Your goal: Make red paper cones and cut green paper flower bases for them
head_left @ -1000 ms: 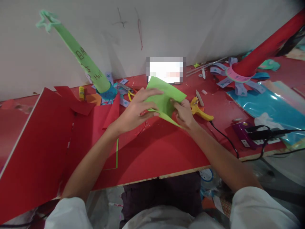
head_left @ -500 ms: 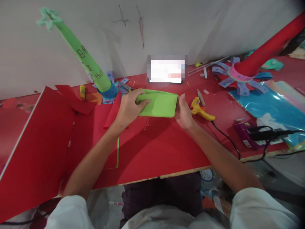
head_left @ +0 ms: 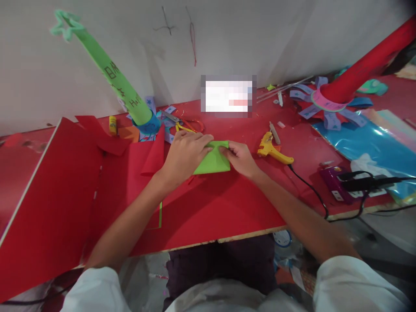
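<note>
A folded sheet of bright green paper (head_left: 214,162) is held between both hands just above the red table (head_left: 224,203). My left hand (head_left: 188,154) covers its left part, with the fingers over the upper edge and the thumb on the near face. At the upper right corner, my right hand (head_left: 240,158) pinches the sheet between thumb and fingers. Its lower edge and lower right corner show free of the hands. The back of the sheet is hidden.
Red-handled scissors (head_left: 195,125) lie behind my hands. To the right are a yellow glue gun (head_left: 274,149) with a black cord and a purple power box (head_left: 336,184). A green cone (head_left: 113,78) stands at the left, near a raised red board (head_left: 52,203).
Both hands have come closer together and the green paper is lower. My right hand has gone from loosely beside the right edge to pinching the upper corner. The scissors show more fully.
</note>
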### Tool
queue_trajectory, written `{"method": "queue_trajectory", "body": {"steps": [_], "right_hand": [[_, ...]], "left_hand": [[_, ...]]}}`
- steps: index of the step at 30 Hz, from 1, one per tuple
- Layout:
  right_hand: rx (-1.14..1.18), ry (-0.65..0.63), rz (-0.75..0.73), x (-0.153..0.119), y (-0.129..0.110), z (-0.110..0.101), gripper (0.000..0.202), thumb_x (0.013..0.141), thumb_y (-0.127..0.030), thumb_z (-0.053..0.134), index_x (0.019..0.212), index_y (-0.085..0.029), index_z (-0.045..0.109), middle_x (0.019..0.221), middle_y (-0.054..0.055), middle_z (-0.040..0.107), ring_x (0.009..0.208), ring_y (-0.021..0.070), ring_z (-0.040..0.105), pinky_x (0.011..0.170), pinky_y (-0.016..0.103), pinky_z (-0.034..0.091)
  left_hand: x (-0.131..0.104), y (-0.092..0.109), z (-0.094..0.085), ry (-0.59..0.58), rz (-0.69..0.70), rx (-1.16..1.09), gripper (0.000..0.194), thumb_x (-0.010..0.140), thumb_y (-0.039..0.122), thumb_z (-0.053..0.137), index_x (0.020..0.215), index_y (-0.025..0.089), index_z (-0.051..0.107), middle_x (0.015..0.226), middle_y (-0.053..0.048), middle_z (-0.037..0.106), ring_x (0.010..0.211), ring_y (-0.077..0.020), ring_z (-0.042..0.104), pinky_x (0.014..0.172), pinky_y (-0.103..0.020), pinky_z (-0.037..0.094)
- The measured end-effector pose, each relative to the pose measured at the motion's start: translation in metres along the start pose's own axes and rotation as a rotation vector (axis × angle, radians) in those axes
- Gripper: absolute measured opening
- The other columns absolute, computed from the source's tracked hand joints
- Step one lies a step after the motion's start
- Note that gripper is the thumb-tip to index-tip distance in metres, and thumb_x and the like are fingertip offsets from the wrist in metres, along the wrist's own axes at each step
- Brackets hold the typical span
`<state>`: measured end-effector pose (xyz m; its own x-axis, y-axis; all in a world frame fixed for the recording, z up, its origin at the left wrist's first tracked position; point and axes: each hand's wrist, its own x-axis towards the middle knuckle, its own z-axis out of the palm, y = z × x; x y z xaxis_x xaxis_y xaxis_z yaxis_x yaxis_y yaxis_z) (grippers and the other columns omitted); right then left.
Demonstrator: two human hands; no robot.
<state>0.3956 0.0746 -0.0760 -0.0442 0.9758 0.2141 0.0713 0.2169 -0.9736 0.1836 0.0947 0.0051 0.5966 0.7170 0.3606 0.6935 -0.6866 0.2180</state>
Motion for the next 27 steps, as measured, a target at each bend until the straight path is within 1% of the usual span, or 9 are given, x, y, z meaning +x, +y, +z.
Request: {"method": "queue_trajectory", "body": {"steps": [1, 3, 5, 7, 10, 15, 18, 23, 27], "right_hand": [[-0.026, -0.022, -0.011, -0.001, -0.002, 0.001, 0.050, 0.091, -0.066, 0.075, 0.070, -0.024, 0.060, 0.065, -0.003, 0.050, 0.062, 0.0148, 0.045, 0.058, 0.030, 0.035], [-0.106, -0.040, -0.050, -0.003, -0.007, 0.001, 0.051, 0.096, -0.064, 0.068, 0.068, -0.024, 0.053, 0.063, -0.004, 0.043, 0.060, 0.0137, 0.040, 0.055, 0.029, 0.030], [-0.133, -0.010, -0.073, -0.004, -0.011, 0.000, 0.051, 0.098, -0.061, 0.066, 0.068, -0.024, 0.047, 0.062, -0.004, 0.037, 0.059, 0.0128, 0.035, 0.054, 0.029, 0.026], [-0.141, 0.014, -0.092, -0.004, -0.014, -0.001, 0.049, 0.098, -0.057, 0.064, 0.068, -0.024, 0.044, 0.063, -0.005, 0.034, 0.059, 0.0120, 0.033, 0.055, 0.030, 0.024], [-0.147, 0.034, -0.104, -0.003, -0.016, -0.002, 0.046, 0.097, -0.051, 0.063, 0.066, -0.024, 0.042, 0.063, -0.005, 0.031, 0.059, 0.0112, 0.030, 0.056, 0.030, 0.022], [-0.143, 0.052, -0.066, -0.004, -0.015, -0.003, 0.047, 0.095, -0.052, 0.065, 0.065, -0.023, 0.042, 0.063, -0.005, 0.030, 0.060, 0.0112, 0.028, 0.055, 0.030, 0.021], [-0.148, 0.062, -0.077, -0.003, -0.014, -0.004, 0.050, 0.096, -0.052, 0.066, 0.064, -0.023, 0.040, 0.063, -0.005, 0.028, 0.059, 0.0108, 0.027, 0.056, 0.030, 0.020], [-0.182, 0.081, -0.123, -0.003, -0.017, -0.005, 0.062, 0.098, -0.062, 0.065, 0.062, -0.023, 0.032, 0.062, -0.005, 0.025, 0.059, 0.0107, 0.025, 0.056, 0.031, 0.020], [-0.188, 0.071, -0.120, -0.003, -0.017, -0.005, 0.069, 0.098, -0.071, 0.063, 0.061, -0.023, 0.029, 0.063, -0.005, 0.023, 0.060, 0.0109, 0.024, 0.056, 0.031, 0.020]], "left_hand": [[0.000, 0.001, 0.001, -0.026, -0.007, -0.017, 0.013, 0.102, 0.023, 0.068, 0.110, 0.024, 0.078, 0.101, -0.007, 0.083, 0.099, -0.0307, 0.076, 0.099, -0.047, 0.051], [0.002, 0.000, 0.002, -0.064, -0.028, -0.071, 0.009, 0.101, 0.024, 0.069, 0.099, 0.022, 0.078, 0.093, -0.006, 0.082, 0.090, -0.0277, 0.076, 0.087, -0.042, 0.051], [0.004, -0.002, 0.003, -0.088, -0.052, -0.129, 0.011, 0.100, 0.024, 0.069, 0.097, 0.021, 0.079, 0.091, -0.005, 0.082, 0.086, -0.0248, 0.075, 0.080, -0.037, 0.049], [0.005, -0.003, 0.002, -0.106, -0.082, -0.177, 0.013, 0.101, 0.024, 0.067, 0.098, 0.021, 0.080, 0.091, -0.004, 0.083, 0.083, -0.0222, 0.074, 0.076, -0.034, 0.048], [0.006, -0.001, 0.000, -0.134, -0.121, -0.223, 0.016, 0.100, 0.023, 0.066, 0.099, 0.021, 0.081, 0.093, -0.004, 0.083, 0.082, -0.0200, 0.073, 0.075, -0.032, 0.047], [0.007, 0.002, 0.001, -0.158, -0.134, -0.256, 0.019, 0.100, 0.021, 0.064, 0.101, 0.021, 0.082, 0.095, -0.004, 0.084, 0.080, -0.0190, 0.071, 0.075, -0.032, 0.046], [0.007, 0.003, 0.001, -0.165, -0.131, -0.259, 0.019, 0.100, 0.021, 0.063, 0.102, 0.021, 0.082, 0.095, -0.003, 0.084, 0.080, -0.0189, 0.071, 0.074, -0.032, 0.045], [0.007, 0.002, 0.002, -0.147, -0.116, -0.283, 0.020, 0.101, 0.022, 0.062, 0.101, 0.020, 0.082, 0.095, -0.003, 0.084, 0.082, -0.0194, 0.072, 0.075, -0.032, 0.045], [0.006, 0.000, 0.003, -0.137, -0.097, -0.286, 0.021, 0.100, 0.020, 0.061, 0.099, 0.021, 0.082, 0.095, -0.004, 0.084, 0.085, -0.0203, 0.074, 0.076, -0.032, 0.047]]}}
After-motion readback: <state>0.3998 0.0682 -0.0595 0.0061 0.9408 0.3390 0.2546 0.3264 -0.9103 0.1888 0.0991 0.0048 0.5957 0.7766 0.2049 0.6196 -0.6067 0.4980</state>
